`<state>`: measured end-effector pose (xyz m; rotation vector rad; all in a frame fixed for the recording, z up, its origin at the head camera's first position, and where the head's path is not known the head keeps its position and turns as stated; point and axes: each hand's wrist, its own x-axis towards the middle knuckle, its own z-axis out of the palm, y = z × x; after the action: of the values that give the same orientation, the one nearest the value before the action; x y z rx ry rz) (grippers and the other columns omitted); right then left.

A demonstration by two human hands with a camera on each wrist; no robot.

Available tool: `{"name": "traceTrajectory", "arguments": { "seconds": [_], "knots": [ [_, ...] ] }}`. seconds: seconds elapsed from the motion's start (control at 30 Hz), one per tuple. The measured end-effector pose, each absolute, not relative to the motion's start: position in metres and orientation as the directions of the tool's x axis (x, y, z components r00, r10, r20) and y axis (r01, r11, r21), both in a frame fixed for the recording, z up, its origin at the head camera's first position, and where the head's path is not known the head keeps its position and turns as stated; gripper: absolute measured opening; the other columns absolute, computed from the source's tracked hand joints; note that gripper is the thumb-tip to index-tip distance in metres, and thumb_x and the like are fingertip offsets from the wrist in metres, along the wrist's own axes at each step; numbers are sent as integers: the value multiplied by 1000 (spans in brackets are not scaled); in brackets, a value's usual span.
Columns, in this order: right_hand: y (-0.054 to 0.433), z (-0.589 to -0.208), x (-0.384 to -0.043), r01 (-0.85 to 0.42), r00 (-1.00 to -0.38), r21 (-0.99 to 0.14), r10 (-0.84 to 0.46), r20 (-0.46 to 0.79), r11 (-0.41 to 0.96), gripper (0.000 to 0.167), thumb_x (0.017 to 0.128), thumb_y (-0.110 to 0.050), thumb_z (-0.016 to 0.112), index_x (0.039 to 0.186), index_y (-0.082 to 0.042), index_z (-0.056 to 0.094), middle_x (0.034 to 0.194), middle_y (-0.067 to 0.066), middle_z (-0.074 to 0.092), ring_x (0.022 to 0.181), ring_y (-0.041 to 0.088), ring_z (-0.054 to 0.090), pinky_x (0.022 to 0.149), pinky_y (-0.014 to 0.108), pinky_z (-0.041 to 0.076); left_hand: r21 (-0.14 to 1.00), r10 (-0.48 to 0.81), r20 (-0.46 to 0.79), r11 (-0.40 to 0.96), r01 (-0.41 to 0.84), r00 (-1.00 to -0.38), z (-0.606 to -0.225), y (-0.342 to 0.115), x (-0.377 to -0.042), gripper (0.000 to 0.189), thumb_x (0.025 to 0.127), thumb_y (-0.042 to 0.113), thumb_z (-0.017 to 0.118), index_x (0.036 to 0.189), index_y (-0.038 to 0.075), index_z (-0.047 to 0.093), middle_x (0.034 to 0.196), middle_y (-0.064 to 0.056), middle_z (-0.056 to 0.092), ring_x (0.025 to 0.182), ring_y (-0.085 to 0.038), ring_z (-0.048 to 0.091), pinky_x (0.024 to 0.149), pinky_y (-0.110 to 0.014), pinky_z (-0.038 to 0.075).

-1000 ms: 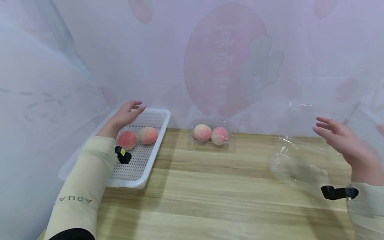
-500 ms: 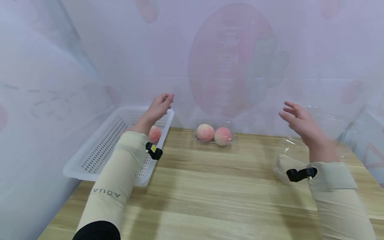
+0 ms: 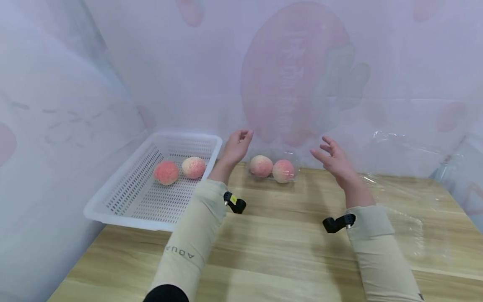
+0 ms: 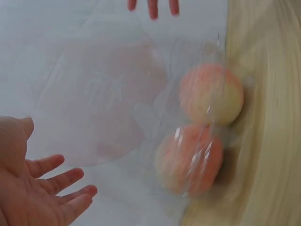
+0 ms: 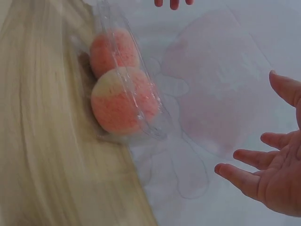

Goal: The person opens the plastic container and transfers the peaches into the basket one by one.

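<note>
Two pink-and-cream peaches [image 3: 261, 166] sit side by side inside a clear plastic clamshell box [image 5: 149, 127] at the back of the table. To the left of the box, my left hand [image 3: 237, 147] is in the air, holding nothing; its spread, relaxed fingers [image 4: 61, 181] show in the left wrist view. On the other side hovers my right hand [image 3: 337, 164], also with nothing in it, fingers [image 5: 254, 157] apart and the palm turned toward the box. Both hands are apart from the box.
A white perforated basket [image 3: 124, 221] at the left holds two more peaches [image 3: 166, 173]. Clear plastic clamshell packaging [image 3: 407, 218] lies at the right, partly behind the right arm. A pale printed curtain [image 3: 211, 63] hangs along the table's back edge [image 3: 320, 170].
My left hand has moved right, from over the basket to beside the boxed peaches. My right hand has moved left, away from the clear packaging. The box and peaches stay put.
</note>
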<state>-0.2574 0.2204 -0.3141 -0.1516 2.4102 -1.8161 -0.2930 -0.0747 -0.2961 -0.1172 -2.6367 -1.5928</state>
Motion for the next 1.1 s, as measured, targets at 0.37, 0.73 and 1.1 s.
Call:
{"name": "traceTrajectory", "arguments": {
  "seconds": [0.37, 0.73, 1.1],
  "knots": [
    [187, -360, -245, 55, -989, -996, -137, -63, 64, 84, 100, -22, 57, 161, -13, -1, 165, 23, 7, 151, 43, 16, 118, 64, 20, 957, -65, 47, 290, 26, -997, -358, -76, -272, 67, 101, 50, 50, 148, 4, 41, 153, -21, 40, 142, -44, 36, 117, -53, 33],
    [174, -397, -246, 17, -976, -998, -214, -31, 68, 87, 100, -16, 59, 161, -16, -3, 165, 25, 5, 150, 44, 19, 120, 58, 22, 944, 84, -13, 331, 16, -996, -394, -88, -263, 85, 90, 33, 73, 157, 11, 26, 160, -21, 31, 144, -47, 33, 115, -56, 34],
    [174, -401, -241, 24, -948, -989, -309, -69, 148, 102, 95, -10, 66, 159, -21, -13, 164, 26, -6, 151, 48, 12, 118, 60, 23, 955, 165, -24, 294, 26, -986, -406, -91, -264, 102, 83, 26, 82, 160, 17, 16, 166, -12, 20, 152, -36, 22, 122, -50, 24]
  ]
}}
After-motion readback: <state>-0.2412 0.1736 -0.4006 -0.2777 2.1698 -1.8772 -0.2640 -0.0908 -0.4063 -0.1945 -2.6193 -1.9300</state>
